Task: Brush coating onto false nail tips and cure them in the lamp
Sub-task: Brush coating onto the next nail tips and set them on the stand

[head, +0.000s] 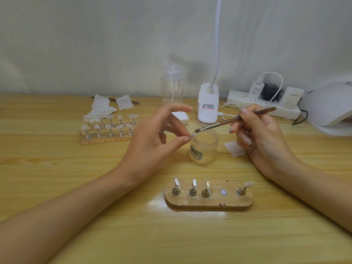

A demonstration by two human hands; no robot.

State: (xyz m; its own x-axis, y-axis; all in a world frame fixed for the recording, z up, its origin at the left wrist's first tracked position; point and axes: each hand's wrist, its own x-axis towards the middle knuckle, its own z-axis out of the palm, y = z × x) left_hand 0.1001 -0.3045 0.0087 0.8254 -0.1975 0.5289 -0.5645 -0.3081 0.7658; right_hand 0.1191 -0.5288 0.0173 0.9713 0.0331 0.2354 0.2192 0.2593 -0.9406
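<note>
**Q:** Where was room for movement left?

**A:** A broad stretch of table (57, 168) was seen on the left and between the forearms. In the middle it was interrupted by the near wooden holder (208, 201). The right side was bounded by the curing lamp (329, 109) at the frame's edge. The rear was bounded by a power strip (247, 101), a desk lamp base (207, 103) and a pump bottle (172, 86). A far rack (108, 140) of tips was set at rear left, well apart from both hands.

**Q:** How were the fingers disposed?

**A:** The thumb and forefinger of the left hand (152, 136) were closed in a pinch at the base of the nail tip (193, 135). It was held just over the rim of the open jar (204, 147). The brush (236, 119) was gripped like a pen by the right hand (261, 134). Its bristles were at the tip, but contact could not be confirmed.

**Q:** How did the tip appear?

**A:** It was small, pale and translucent. Finer detail could not be told.
</note>
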